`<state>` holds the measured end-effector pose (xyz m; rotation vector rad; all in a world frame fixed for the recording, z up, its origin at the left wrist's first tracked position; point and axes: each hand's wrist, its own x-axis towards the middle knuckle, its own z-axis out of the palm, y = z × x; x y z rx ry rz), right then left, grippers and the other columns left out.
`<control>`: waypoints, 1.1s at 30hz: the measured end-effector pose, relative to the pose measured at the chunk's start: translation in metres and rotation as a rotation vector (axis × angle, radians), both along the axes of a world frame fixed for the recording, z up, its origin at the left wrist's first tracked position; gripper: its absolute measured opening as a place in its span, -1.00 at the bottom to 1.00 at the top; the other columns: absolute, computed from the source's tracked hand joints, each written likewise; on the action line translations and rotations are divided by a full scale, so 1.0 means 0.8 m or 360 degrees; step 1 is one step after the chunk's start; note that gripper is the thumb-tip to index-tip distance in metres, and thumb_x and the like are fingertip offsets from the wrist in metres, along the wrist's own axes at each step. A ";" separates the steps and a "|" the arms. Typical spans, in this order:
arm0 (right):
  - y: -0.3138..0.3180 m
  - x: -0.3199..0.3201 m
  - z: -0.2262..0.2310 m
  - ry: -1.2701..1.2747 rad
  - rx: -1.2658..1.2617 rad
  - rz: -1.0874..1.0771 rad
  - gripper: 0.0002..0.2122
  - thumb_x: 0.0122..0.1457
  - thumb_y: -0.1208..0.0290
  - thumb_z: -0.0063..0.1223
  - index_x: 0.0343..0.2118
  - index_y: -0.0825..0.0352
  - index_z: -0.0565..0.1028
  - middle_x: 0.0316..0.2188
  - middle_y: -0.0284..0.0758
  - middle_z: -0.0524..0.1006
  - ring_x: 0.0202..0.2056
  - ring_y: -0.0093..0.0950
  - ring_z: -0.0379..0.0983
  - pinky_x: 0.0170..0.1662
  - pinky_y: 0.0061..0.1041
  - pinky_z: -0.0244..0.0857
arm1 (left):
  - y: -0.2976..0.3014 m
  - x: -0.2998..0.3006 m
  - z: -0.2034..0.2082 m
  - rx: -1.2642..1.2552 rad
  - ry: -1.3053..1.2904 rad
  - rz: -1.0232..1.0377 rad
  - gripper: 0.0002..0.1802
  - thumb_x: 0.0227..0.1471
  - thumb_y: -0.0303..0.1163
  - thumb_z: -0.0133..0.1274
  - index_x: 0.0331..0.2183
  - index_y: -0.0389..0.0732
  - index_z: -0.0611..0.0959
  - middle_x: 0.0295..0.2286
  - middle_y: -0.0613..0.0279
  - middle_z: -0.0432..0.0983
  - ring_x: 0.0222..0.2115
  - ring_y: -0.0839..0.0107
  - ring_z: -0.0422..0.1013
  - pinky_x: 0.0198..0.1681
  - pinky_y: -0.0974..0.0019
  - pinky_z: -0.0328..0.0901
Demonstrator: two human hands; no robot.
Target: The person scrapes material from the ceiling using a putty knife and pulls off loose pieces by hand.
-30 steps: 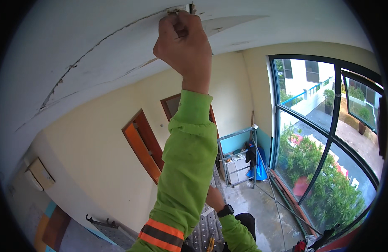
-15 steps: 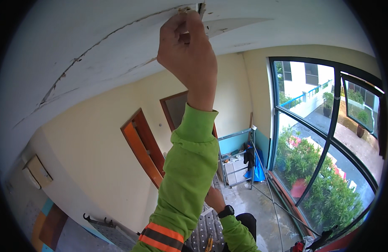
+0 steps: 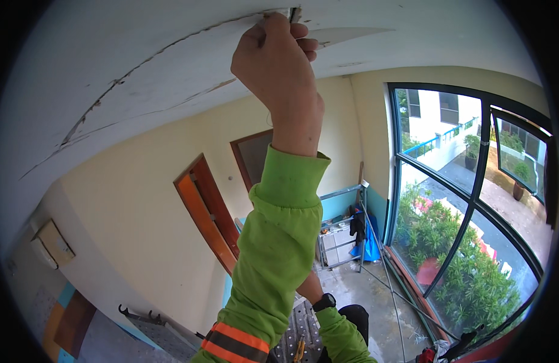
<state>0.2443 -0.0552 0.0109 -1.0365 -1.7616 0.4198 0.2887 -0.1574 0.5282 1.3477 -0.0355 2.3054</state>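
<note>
My left hand [image 3: 276,66] is raised to the white ceiling [image 3: 134,109], its fingers bent and pinched at the edge of a long ragged crack [image 3: 152,53]. Whatever lies between the fingertips is hidden. Right beside them is a small dark gap [image 3: 294,14] with broken edges. Lower down, my right hand [image 3: 309,287], with a black watch [image 3: 325,300] at the wrist, is mostly covered by my left green sleeve [image 3: 282,242]; its fingers do not show. Beneath me, a tool with an orange-yellow handle [image 3: 300,349] lies on a perforated metal platform [image 3: 299,320].
To the right is a large dark-framed window [image 3: 476,199], one pane tilted outward. A metal scaffold frame [image 3: 343,193] stands in the far corner beside a blue sheet [image 3: 370,242]. Orange-brown doors [image 3: 203,212] are in the cream wall. A hooked metal plank [image 3: 152,327] is at lower left.
My left hand has turned and shifted slightly right and down at the crack, its rear fingers now showing beside the gap. The brownish ragged bit seen at the fingertips is no longer visible.
</note>
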 end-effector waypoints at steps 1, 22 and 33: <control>-0.001 -0.002 -0.001 0.0031 0.0064 0.0004 -0.78 0.13 0.25 0.01 -0.37 0.34 0.38 -0.55 0.00 0.53 -0.46 0.06 0.46 -0.38 0.02 0.32 | -0.001 0.000 0.001 -0.0045 -0.0017 -0.0081 -0.85 -0.09 -0.42 0.03 -0.54 -0.32 0.52 -0.60 0.20 0.46 -0.66 0.44 0.35 -0.58 0.46 0.26; 0.016 -0.015 -0.027 -0.0027 0.0059 0.0044 -0.78 0.12 0.25 0.03 -0.37 0.33 0.39 -0.53 -0.01 0.53 -0.44 0.04 0.47 -0.37 0.01 0.32 | 0.008 -0.014 -0.020 0.0045 0.0106 -0.0101 -0.77 0.01 -0.32 0.06 -0.33 -0.29 0.53 -0.45 0.27 0.38 -0.52 0.40 0.39 -0.43 0.31 0.33; 0.018 -0.014 -0.027 0.0042 0.0124 0.0049 -0.77 0.13 0.25 0.03 -0.39 0.34 0.37 -0.57 0.00 0.52 -0.48 0.05 0.46 -0.41 0.01 0.32 | 0.013 -0.004 -0.007 0.0047 0.0014 -0.0013 -0.79 -0.01 -0.38 0.08 -0.33 -0.33 0.55 -0.48 0.26 0.40 -0.56 0.43 0.37 -0.48 0.33 0.35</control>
